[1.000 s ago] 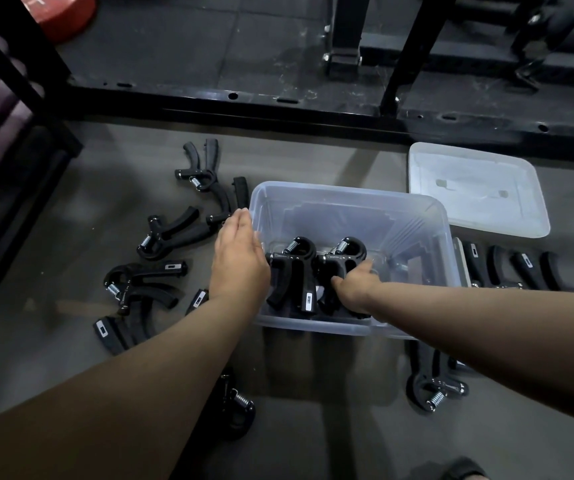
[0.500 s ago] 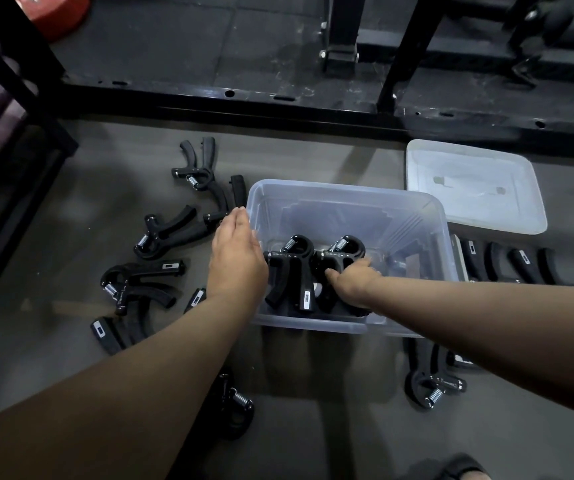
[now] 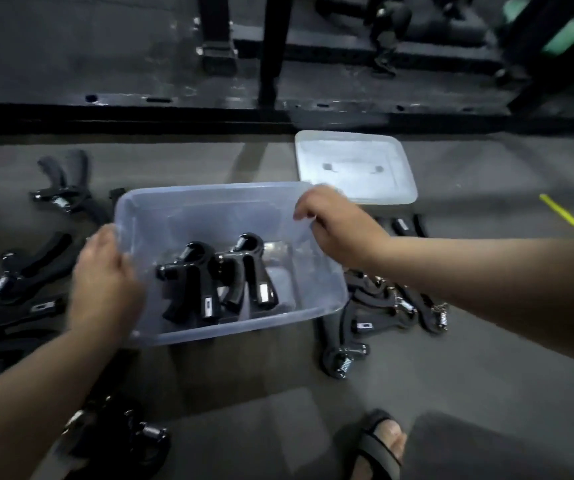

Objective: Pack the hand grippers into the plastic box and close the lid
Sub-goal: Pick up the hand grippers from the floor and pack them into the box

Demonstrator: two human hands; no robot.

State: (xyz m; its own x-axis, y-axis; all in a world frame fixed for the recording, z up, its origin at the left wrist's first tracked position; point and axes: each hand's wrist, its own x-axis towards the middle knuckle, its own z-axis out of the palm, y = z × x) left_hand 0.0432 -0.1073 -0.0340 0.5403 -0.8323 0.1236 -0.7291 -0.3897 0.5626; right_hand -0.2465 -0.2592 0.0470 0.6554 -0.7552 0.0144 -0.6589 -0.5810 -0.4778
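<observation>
Plastic box (image 3: 244,329): stands on the grey floor (image 3: 451,375) in the middle of the view, clear-walled, lid off.
Hand grippers (image 3: 192,271): two black ones inside the box, side by side in its left half, handles toward the near wall, spring ends toward the far wall.
Left hand (image 3: 105,282): grips the box's left rim, fingers curled over the edge; motion-blurred.
Right hand (image 3: 337,226): holds the far right corner of the rim, fingers hooked over it.
Lid (image 3: 354,168): lies flat on the floor just behind the box's far right corner.
Left scatter (image 3: 26,268): several black grippers spread on the floor left of the box.
Right cluster (image 3: 382,306): more grippers bunched just right of the box, springs showing.
Near pile (image 3: 133,434): dark grippers beside the left forearm, blurred.
Foot (image 3: 382,441): in a dark sandal, at the bottom edge.
Yellow line (image 3: 567,218): painted on the floor, far right.
Black frame (image 3: 271,50): metal uprights and a base rail beyond the lid.
</observation>
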